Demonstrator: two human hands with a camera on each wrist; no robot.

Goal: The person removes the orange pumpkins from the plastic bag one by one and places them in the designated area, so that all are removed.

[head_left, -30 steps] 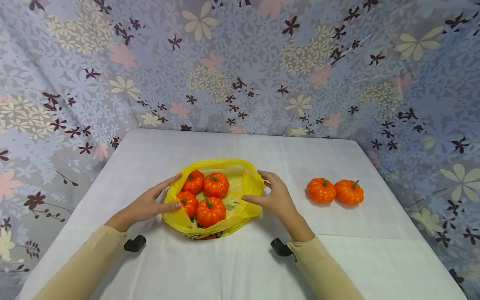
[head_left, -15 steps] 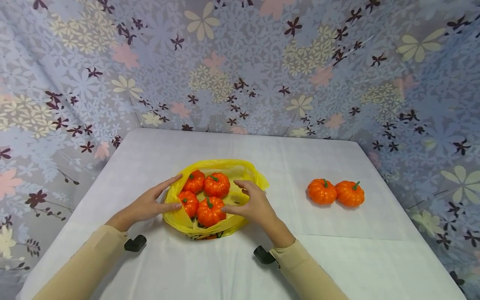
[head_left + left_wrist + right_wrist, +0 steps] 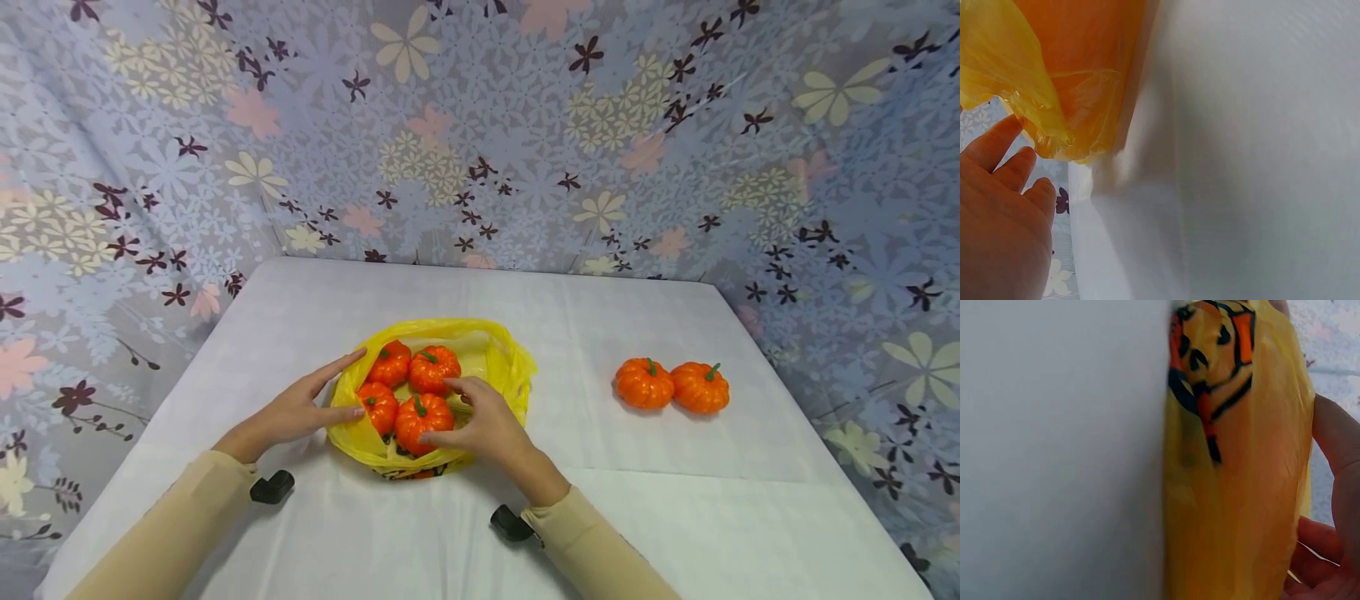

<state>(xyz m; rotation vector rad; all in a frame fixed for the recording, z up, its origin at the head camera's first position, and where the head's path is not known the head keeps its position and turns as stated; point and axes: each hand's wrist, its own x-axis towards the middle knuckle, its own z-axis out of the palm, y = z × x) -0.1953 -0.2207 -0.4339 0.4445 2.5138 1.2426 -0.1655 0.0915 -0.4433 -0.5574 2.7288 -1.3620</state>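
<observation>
A yellow plastic bag (image 3: 510,358) lies on the table with its mouth spread, several small orange pumpkins inside. My left hand (image 3: 288,412) is at the bag's left rim, thumb and forefinger spread apart; the left wrist view puts its fingertips (image 3: 1013,128) right against the plastic. Over the bag's front right, my right hand (image 3: 487,423) reaches in at the nearest pumpkin (image 3: 412,421). The thumb overlaps that pumpkin's front, and the bent fingers stand by its right side. In the right wrist view the bag's printed side (image 3: 1241,456) hides the pumpkin.
Two more pumpkins, one (image 3: 643,384) and another (image 3: 701,388), sit side by side on the white-covered table (image 3: 712,517), right of the bag. A flowered cloth (image 3: 480,125) hangs behind. Each wrist wears a black camera (image 3: 512,523).
My right hand has moved left from the bag's right rim to the front pumpkin, and that rim has slumped a little outward. The left hand and the pumpkins stay where they were.
</observation>
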